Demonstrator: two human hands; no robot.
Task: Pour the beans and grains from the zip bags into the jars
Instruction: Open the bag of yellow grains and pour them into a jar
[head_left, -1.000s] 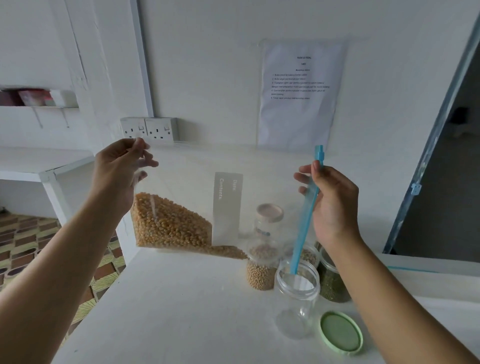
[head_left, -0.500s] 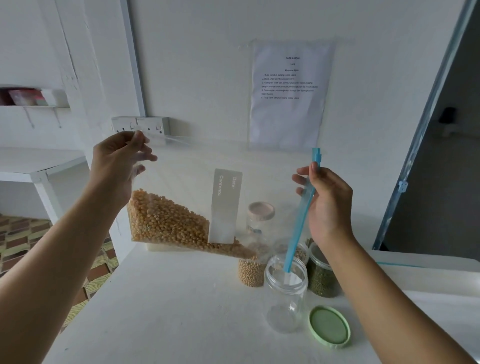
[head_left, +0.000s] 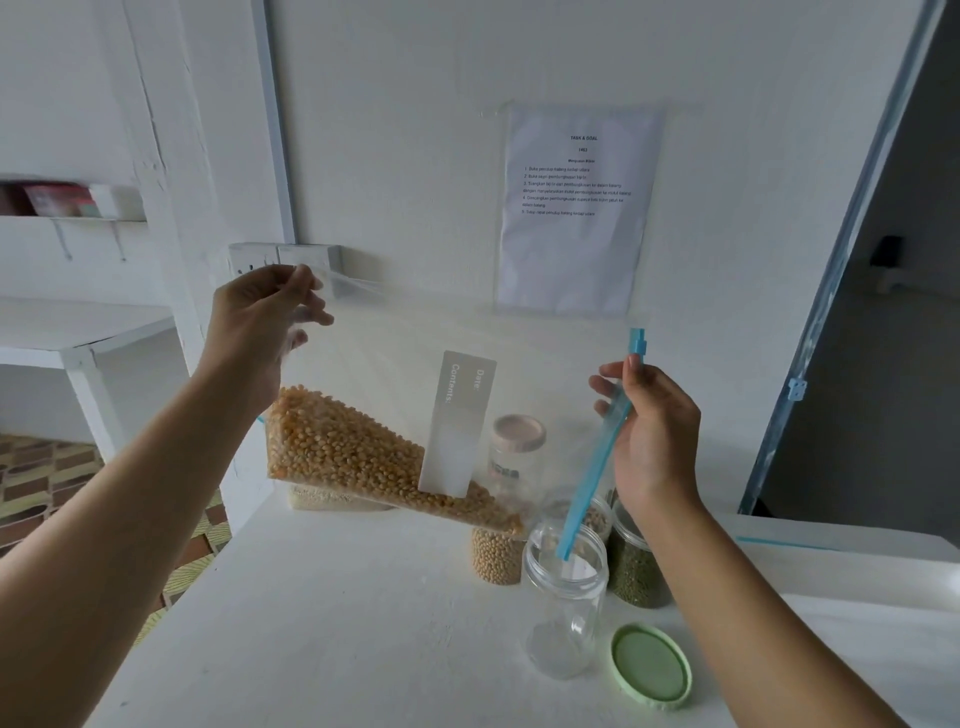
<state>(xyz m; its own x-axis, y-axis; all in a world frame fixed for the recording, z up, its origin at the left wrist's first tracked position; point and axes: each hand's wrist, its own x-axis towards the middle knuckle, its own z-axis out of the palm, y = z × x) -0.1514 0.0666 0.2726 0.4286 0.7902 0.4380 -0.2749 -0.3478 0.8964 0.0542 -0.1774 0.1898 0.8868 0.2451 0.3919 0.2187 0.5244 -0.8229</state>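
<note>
Two hands are working over the white table (head_left: 322, 639) right now. Nearest the camera, a round pale-green plastic lid (head_left: 650, 666) is lying flat, just beside an open clear plastic jar (head_left: 566, 608) that is standing upright. Behind it, a clear jar of dark green grains (head_left: 636, 571) and a clear jar of pale round beans (head_left: 496, 556) are flanking it, with a pink-lidded clear jar (head_left: 517, 447) standing further back.

Above them, the clear plastic zip bag (head_left: 395, 384) is hanging tilted in the air. The yellow corn kernels (head_left: 337, 447) inside are banking down its lower edge toward the open jar, the lowest of them sitting just beside the rim. The right hand (head_left: 654, 431) is gripping the bag's blue zip strip (head_left: 597, 467), fingers curled around it, and the strip's lower end is dipping into the jar's mouth. The left hand (head_left: 260, 332) is lifting the far corner high, pinching the film between thumb and fingertips. A white label (head_left: 457, 426) reading "Date" and "Contents" is facing us on the bag.

Under the bag, a flat clear bag of white grains (head_left: 332, 501) is lying on the table. On the wall beyond, a white double socket (head_left: 291, 257) and a printed paper sheet (head_left: 576, 208) are showing.
</note>
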